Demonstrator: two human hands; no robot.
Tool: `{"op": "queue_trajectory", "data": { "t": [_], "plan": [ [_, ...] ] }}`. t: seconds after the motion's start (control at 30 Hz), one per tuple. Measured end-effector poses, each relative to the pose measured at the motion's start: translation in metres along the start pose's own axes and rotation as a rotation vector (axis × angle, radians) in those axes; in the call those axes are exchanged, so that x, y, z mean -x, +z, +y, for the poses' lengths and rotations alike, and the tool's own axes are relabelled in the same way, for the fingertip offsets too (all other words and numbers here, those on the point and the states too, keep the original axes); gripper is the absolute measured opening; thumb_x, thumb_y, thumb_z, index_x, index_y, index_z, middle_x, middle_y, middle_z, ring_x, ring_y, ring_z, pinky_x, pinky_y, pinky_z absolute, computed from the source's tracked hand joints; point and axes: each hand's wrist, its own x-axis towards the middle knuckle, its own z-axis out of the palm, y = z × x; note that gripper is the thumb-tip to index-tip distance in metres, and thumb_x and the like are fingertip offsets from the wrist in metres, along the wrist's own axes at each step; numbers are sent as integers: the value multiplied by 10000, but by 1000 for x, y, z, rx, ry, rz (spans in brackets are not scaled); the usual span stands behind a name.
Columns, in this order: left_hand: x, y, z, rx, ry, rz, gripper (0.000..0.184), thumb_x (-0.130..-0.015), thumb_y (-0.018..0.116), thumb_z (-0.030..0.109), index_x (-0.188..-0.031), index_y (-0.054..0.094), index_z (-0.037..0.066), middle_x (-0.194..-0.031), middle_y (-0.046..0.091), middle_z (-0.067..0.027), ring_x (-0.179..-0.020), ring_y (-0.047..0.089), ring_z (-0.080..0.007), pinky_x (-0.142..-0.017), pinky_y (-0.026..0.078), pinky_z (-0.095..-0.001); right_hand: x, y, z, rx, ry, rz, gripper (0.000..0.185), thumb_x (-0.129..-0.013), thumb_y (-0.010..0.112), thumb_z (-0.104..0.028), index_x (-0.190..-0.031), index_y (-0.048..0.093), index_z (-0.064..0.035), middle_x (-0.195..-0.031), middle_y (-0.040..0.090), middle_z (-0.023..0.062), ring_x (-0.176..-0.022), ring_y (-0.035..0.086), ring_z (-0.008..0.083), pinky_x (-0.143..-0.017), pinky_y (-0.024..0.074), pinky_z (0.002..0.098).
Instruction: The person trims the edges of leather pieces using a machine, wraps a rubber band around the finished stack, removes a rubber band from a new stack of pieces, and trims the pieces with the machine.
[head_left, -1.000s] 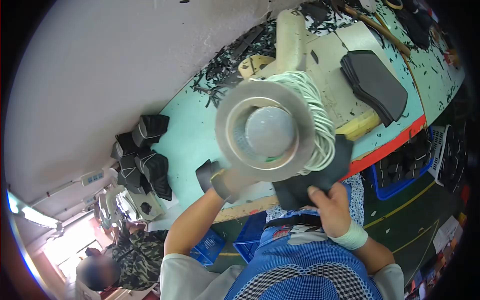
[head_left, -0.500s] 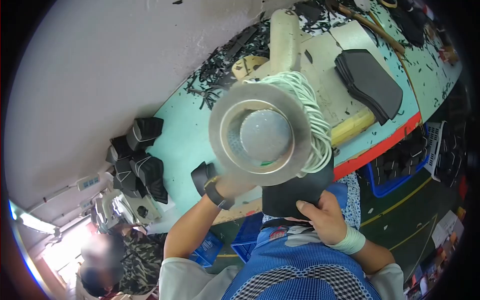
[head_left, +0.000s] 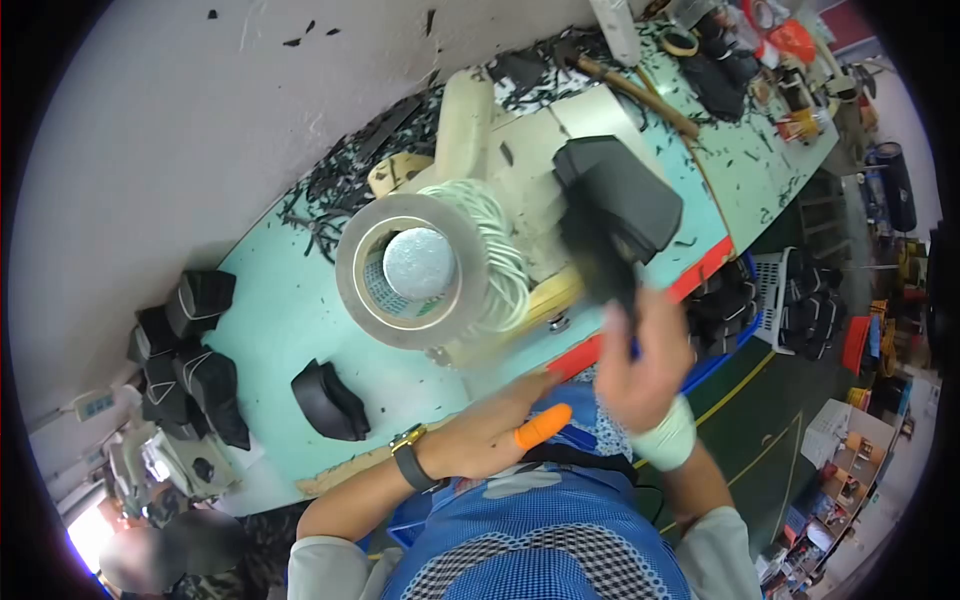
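Note:
My right hand (head_left: 648,360), with a pale wrap at its wrist, is closed on a black flat piece (head_left: 600,250), both smeared by motion. The piece overlaps the lower left of a stack of black cut pieces (head_left: 635,190) on the machine's light bed; I cannot tell whether they touch. Near the table's front edge, my left hand (head_left: 490,432) is empty, fingers stretched out and an orange cover on the thumb. Above it, a large tape roll (head_left: 355,275) sits around a metal-topped post, with a coil of pale green cord (head_left: 495,255) beside it.
A curved black stack (head_left: 328,400) lies on the table (head_left: 270,330), with several tied black bundles (head_left: 208,385) at far left. Black scraps (head_left: 350,165) and a wooden-handled hammer (head_left: 640,95) lie at the back. Crates of black pieces (head_left: 720,305) stand right. Another person (head_left: 185,560) is at lower left.
The view has swung right, shifting the table leftward. My right hand has lifted the black piece up to the stack. My left hand has come out from behind the tape roll.

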Motion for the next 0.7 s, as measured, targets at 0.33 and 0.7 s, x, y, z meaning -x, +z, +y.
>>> {"op": "queue_trajectory", "data": {
  "t": [0.33, 0.7],
  "plan": [
    [-17, 9, 26, -279, -108, 126, 362, -907, 574, 275, -1141, 590, -1, -992, 635, -190, -883, 618, -348, -785, 501, -380, -76, -9, 119, 913, -607, -241, 724, -653, 651, -85, -1300, 393, 109, -1298, 435, 282, -1231, 412, 427, -1074, 304, 530],
    [-94, 66, 84, -527, 210, 380, 268, -783, 717, 213, -962, 662, 22, -867, 659, -133, -777, 650, -273, -652, 521, -354, -173, -33, 104, 327, -537, -122, 285, -764, 554, -12, -1046, 588, 4, -978, 632, 171, -864, 632, 340, -767, 515, 402]
  ]
}}
